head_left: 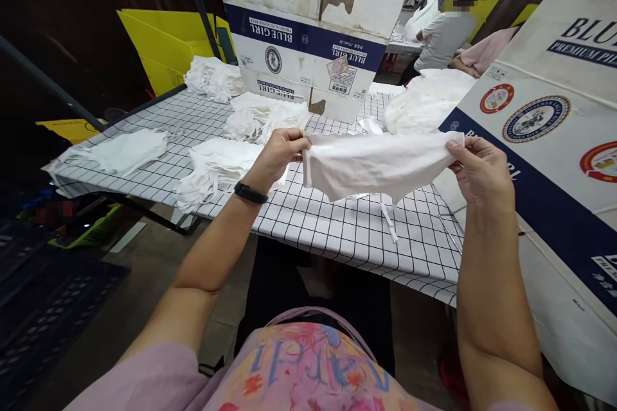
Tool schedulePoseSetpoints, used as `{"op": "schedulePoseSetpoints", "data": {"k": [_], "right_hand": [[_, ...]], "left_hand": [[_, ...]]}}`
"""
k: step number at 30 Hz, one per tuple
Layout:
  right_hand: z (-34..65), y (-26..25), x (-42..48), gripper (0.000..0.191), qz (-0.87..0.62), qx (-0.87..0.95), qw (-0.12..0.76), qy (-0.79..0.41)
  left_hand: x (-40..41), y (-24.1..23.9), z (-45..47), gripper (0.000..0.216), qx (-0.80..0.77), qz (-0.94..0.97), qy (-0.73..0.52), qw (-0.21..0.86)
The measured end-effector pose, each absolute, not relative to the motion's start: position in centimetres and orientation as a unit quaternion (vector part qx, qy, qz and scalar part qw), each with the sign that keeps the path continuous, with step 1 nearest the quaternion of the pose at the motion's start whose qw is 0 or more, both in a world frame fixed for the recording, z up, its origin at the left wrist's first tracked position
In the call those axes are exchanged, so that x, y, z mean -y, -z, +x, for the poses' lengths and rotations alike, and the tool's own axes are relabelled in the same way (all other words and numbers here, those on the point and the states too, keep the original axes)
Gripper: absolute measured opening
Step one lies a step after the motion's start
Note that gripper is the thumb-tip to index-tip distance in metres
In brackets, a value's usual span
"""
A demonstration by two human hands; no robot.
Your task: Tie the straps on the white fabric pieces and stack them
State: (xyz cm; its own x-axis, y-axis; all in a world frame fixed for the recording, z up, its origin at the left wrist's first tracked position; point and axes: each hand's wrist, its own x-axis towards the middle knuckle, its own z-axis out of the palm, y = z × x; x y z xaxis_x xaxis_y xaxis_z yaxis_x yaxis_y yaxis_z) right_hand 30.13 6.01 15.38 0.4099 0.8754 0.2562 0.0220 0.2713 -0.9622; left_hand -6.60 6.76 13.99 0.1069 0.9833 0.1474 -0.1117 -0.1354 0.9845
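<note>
A white cloth [376, 164] is stretched sideways above the tabletop [332, 225], its ends pinched in the left hand [279, 157] and the right hand [484, 170]. Soft creases mark it, the upper edge nearly straight, the lower one uneven.

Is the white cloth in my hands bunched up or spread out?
Spread out: the white cloth stretches between the left hand and right hand, each pinching an end. I can't tell whether it's doubled.
</note>
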Motion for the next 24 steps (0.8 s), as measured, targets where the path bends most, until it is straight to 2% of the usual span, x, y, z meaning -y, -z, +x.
{"op": "schedulePoseSetpoints", "data": {"k": [4,9,12,14,16,20,22,24], "right_hand": [[30.4,-13.8,-7.2,0.036,-0.540,0.430,0.652,-0.313],[29.5,-9.8,-8.3,0.031,-0.629,0.434,0.587,-0.269],[26.3,-8.2,-6.4,0.031,-0.636,0.505,0.529,-0.247],[23.3,-8.2,-4.3,0.026,-0.595,0.579,0.468,-0.303],[20.5,-8.8,-2.1,0.035,-0.512,0.626,0.418,-0.415],[17.7,-10.0,0.4,0.040,-0.472,0.602,0.446,-0.466],[17.7,-10.2,0.7,0.036,-0.468,0.582,0.472,-0.469],[18.1,-10.3,0.8,0.032,-0.462,0.571,0.485,-0.474]], "left_hand": [[-6.3,-13.9,-6.7,0.017,-0.389,0.510,-0.523,0.561],[-5.5,-13.5,-5.6,0.023,-0.364,0.470,-0.504,0.627],[-4.7,-12.4,-3.5,0.023,-0.375,0.445,-0.499,0.643],[-4.0,-11.4,-1.7,0.022,-0.380,0.442,-0.503,0.638],[-3.1,-10.4,0.2,0.020,-0.371,0.460,-0.506,0.628],[-1.4,-9.3,2.6,0.010,-0.349,0.542,-0.500,0.579],[-0.8,-9.4,3.0,0.021,-0.331,0.572,-0.484,0.573],[-0.5,-9.6,3.0,0.042,-0.296,0.580,-0.466,0.598]]}}
